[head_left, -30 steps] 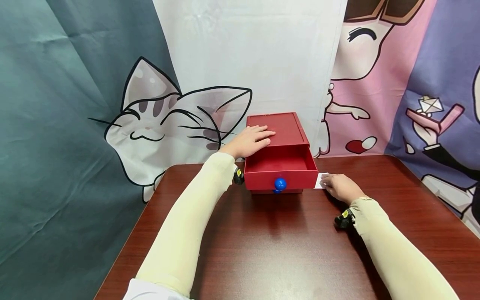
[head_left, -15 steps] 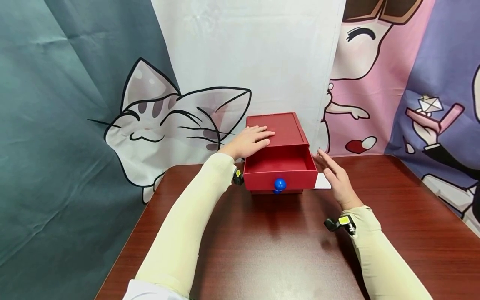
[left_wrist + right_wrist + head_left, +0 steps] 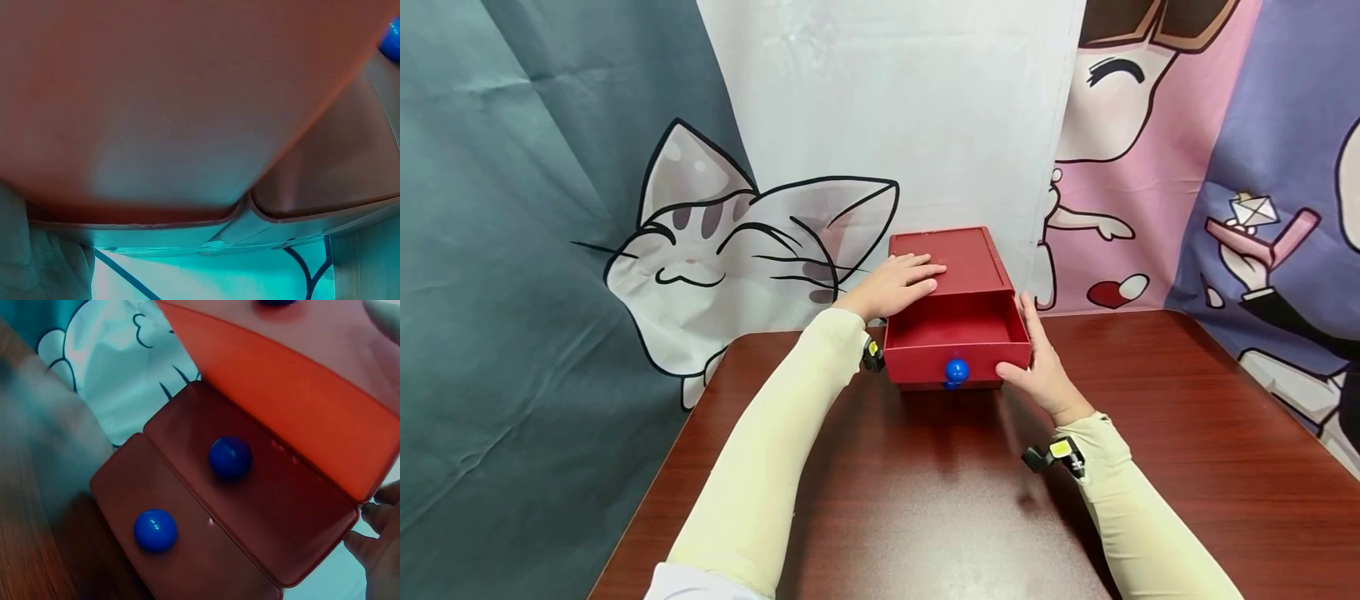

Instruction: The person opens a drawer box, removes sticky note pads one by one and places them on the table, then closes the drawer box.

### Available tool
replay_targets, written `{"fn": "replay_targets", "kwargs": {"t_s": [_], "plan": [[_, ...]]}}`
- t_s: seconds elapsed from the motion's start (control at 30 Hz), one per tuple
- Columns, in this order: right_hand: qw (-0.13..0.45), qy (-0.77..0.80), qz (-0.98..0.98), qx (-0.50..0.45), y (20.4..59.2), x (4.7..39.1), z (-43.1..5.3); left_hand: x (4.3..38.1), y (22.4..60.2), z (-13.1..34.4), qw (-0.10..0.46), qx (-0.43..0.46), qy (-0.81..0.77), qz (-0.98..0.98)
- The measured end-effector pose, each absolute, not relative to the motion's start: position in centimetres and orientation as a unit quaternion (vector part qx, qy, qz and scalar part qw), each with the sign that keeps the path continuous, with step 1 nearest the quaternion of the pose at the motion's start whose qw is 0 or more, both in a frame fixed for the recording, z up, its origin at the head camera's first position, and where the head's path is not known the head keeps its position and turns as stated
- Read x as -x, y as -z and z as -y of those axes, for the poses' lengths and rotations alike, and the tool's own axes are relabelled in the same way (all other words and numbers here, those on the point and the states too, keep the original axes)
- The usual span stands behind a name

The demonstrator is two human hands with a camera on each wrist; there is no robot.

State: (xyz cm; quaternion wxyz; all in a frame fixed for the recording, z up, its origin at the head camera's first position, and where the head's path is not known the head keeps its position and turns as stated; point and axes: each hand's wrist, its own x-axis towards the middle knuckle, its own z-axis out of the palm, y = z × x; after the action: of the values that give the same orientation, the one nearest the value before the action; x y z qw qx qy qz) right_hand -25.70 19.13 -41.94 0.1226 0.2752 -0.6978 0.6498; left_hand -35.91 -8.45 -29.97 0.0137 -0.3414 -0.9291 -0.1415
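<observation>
A red drawer cabinet (image 3: 958,260) stands at the back of the table, its top drawer (image 3: 917,367) pulled out and bare inside. My left hand (image 3: 895,286) lies flat on the cabinet's top at the left. My right hand (image 3: 1047,382) is at the drawer's right front corner, thumb on the front panel and straight fingers along the side. In the right wrist view, fingertips (image 3: 356,544) touch the cabinet's side below the drawer. The top drawer's front bears a blue knob (image 3: 957,371). Two closed lower drawers (image 3: 275,531) have blue knobs too.
The brown wooden table (image 3: 925,508) extends in front of the cabinet and to both sides. A printed cloth backdrop (image 3: 820,83) with cartoon figures hangs right behind the cabinet.
My right hand has let go of a white card beside the cabinet, risen and moved left to the drawer's corner. The card is now hidden by the hand. My left hand stays in place.
</observation>
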Motion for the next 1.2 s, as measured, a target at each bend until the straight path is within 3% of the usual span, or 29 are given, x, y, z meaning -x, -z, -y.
{"fn": "replay_targets", "kwargs": {"t_s": [1.2], "plan": [[0.117, -0.639, 0.730, -0.212, 41.22, 26.23, -18.38, 35.64, 29.52, 8.50, -0.013, 0.341, 0.163, 0.926]]}}
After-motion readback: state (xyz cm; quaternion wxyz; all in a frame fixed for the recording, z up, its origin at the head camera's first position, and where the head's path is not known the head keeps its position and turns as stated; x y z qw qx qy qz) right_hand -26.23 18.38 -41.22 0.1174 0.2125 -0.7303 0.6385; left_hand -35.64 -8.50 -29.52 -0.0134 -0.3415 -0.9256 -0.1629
